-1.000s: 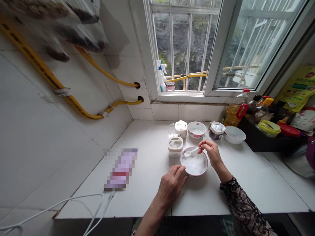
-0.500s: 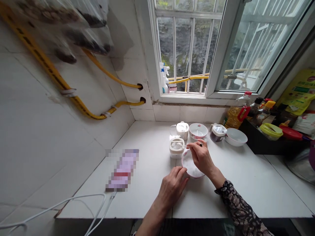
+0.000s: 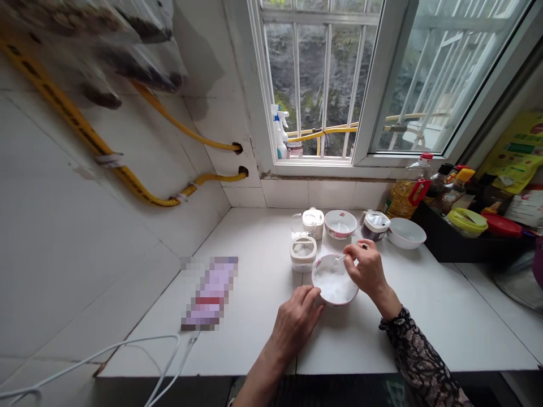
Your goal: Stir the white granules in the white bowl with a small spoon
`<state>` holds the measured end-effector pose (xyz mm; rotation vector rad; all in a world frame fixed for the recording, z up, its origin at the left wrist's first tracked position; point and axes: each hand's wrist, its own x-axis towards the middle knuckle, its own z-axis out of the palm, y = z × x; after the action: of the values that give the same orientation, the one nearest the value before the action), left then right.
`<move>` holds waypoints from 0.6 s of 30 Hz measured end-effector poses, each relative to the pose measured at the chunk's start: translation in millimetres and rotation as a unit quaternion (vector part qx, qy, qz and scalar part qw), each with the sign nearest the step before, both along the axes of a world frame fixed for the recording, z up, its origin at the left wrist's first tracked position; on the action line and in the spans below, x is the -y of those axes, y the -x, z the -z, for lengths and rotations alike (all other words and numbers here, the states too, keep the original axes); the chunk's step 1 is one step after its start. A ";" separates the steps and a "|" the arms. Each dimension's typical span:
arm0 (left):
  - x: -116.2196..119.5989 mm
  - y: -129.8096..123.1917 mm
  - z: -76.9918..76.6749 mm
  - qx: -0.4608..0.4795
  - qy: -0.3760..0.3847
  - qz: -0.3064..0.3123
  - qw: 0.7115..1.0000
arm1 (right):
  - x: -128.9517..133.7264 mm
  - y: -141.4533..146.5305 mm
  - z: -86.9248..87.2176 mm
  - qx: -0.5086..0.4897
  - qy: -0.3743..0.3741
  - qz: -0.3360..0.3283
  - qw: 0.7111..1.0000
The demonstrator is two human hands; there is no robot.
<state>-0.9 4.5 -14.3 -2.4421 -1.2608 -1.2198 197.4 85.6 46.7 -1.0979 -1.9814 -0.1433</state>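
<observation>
My left hand point(image 3: 297, 317) holds the near-left rim of a white bowl point(image 3: 338, 304) with a pinkish edge. White powder or grains point(image 3: 335, 281) lie inside the bowl. Pinched in my right hand point(image 3: 368, 268) is a small white spoon point(image 3: 340, 259), held at the bowl's far-right side; my fingers partly cover it. Just left of the bowl stands a square seasoning jar point(image 3: 303, 263) with a cream rim and white contents. Behind it is a similar jar point(image 3: 313, 226) with a clear lid swung to its left.
A flowered bowl point(image 3: 340, 229), a dark-filled jar point(image 3: 375, 228) and a plain white bowl point(image 3: 407, 234) line the back. An oil bottle point(image 3: 405, 192) and a black box point(image 3: 441, 240) of condiments stand to the right. On the left lies a blurred purple object point(image 3: 212, 294) beside a white cable point(image 3: 173, 362).
My right hand has moved right, bringing the spoon from above the near jar to the bowl. My left hand stays on the bowl's rim. The view has shifted slightly.
</observation>
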 end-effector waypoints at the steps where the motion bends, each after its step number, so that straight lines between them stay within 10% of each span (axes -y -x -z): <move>1: -0.1 0.1 0.2 0.000 0.000 0.000 1.000 | 0.8 2.7 0.8 0.025 -0.005 -0.003 1.000; 7: -0.2 0.9 0.1 -0.001 0.005 -0.001 1.000 | 5.0 10.7 1.2 0.014 0.044 -0.094 0.994; 18: 0.2 0.6 -1.3 0.000 -0.002 0.002 1.000 | 0.7 8.6 7.5 -0.074 0.169 -0.069 0.980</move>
<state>-1.5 4.2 -13.0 -2.4424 -1.2544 -1.2219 188.8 85.0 39.2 -1.1386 -1.9833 0.3512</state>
